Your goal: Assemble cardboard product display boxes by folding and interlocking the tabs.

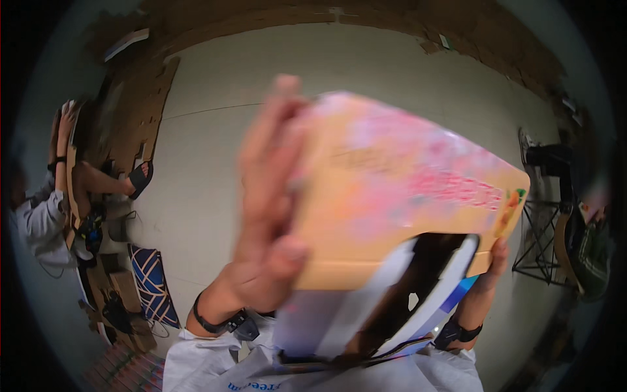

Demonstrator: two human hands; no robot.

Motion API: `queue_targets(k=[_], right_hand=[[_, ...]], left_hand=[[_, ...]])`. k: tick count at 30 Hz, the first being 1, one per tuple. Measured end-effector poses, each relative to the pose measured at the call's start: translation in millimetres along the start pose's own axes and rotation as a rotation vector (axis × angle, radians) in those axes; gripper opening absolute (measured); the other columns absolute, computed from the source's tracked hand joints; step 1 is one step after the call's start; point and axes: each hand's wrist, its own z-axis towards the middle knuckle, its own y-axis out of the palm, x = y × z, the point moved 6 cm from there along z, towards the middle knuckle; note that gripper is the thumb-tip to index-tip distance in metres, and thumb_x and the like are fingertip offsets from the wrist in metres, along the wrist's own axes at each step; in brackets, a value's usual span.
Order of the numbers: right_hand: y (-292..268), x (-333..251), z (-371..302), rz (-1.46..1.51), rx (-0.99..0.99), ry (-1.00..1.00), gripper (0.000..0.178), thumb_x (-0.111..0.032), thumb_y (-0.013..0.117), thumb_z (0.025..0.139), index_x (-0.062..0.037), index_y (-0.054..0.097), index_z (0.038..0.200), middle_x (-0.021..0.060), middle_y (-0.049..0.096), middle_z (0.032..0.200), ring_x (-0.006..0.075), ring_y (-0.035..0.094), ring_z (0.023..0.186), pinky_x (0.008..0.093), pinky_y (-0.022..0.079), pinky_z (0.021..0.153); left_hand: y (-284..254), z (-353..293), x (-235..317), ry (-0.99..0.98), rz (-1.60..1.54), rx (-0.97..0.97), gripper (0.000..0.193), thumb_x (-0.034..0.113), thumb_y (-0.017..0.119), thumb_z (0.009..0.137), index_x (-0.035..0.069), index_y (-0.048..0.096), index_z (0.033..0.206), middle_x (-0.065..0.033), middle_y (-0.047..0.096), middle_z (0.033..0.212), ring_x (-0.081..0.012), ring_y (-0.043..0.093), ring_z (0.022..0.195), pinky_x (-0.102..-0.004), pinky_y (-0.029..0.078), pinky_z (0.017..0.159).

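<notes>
A printed cardboard box (pixel 392 170) is held up, tilted, in front of my body. Its face is yellow-orange with pink patches and a small fruit picture. A dark cut-out shows in its lower part, and the panels below are pale grey and blue. My left hand (pixel 261 196) presses along the box's left side, fingers pointing up and blurred, thumb near the front edge. At the lower right edge, my right hand (pixel 498 261) grips the box; most of that hand is hidden behind it. Both wrists wear black straps.
Pale floor (pixel 209 157) spreads around me, bordered by brown cardboard sheets (pixel 144 104). At left another person (pixel 46 215) sits with a sandalled foot (pixel 140 179) out. A blue patterned cushion (pixel 153 284) lies nearby. Flat printed cartons (pixel 124 369) are at lower left, a black metal frame (pixel 542 242) at right.
</notes>
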Motion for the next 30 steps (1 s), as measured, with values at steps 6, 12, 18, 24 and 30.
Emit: queue_targets(k=[6, 12, 18, 24, 30], right_hand=[[-79.3, 43.9, 28.0, 0.467, 0.127, 0.134, 0.069, -0.057, 0.042, 0.107, -0.0113, 0.045, 0.159, 0.0162, 0.052, 0.156, 0.0331, 0.056, 0.138, 0.0496, 0.046, 0.116], [-161.9, 127.4, 8.5, 0.520, 0.389, 0.315, 0.067, -0.053, 0.042, 0.107, -0.0105, 0.044, 0.159, 0.0164, 0.050, 0.158, 0.0328, 0.053, 0.141, 0.0494, 0.044, 0.118], [-212.4, 177.3, -21.4, 0.510, 0.531, 0.399, 0.064, -0.049, 0.043, 0.108, -0.0096, 0.044, 0.159, 0.0165, 0.048, 0.160, 0.0325, 0.050, 0.144, 0.0493, 0.041, 0.120], [-233.1, 200.8, -18.8, 0.515, 0.576, 0.422, 0.062, -0.045, 0.044, 0.109, -0.0088, 0.043, 0.159, 0.0166, 0.046, 0.162, 0.0322, 0.048, 0.147, 0.0491, 0.039, 0.123], [-234.2, 213.3, 26.9, 0.548, 0.574, 0.393, 0.060, -0.041, 0.044, 0.110, -0.0080, 0.042, 0.160, 0.0168, 0.044, 0.164, 0.0319, 0.045, 0.149, 0.0489, 0.037, 0.125]], left_hand=[[66.2, -12.7, -10.1, 0.215, 0.936, -0.424, 0.040, 0.021, 0.066, 0.094, 0.018, 0.071, 0.133, -0.0093, 0.062, 0.148, -0.0299, 0.058, 0.137, -0.0507, 0.040, 0.120], [55.4, -23.1, -16.5, 0.170, 1.062, -0.295, 0.047, 0.010, 0.063, 0.088, 0.018, 0.072, 0.133, -0.0143, 0.066, 0.142, -0.0285, 0.070, 0.113, -0.0413, 0.055, 0.103], [65.0, -16.3, -18.8, 0.189, 1.268, -0.315, 0.059, 0.007, 0.062, 0.086, 0.022, 0.067, 0.142, -0.0165, 0.070, 0.132, -0.0241, 0.069, 0.093, -0.0365, 0.056, 0.095], [77.8, -22.8, -19.6, 0.101, 1.336, -0.371, 0.056, 0.008, 0.064, 0.085, 0.022, 0.070, 0.138, -0.0089, 0.074, 0.110, -0.0202, 0.069, 0.091, -0.0362, 0.056, 0.096], [79.5, -40.9, -22.6, 0.124, 1.371, -0.397, 0.033, 0.011, 0.068, 0.084, 0.015, 0.078, 0.115, -0.0043, 0.073, 0.100, -0.0184, 0.069, 0.091, -0.0358, 0.056, 0.096]])
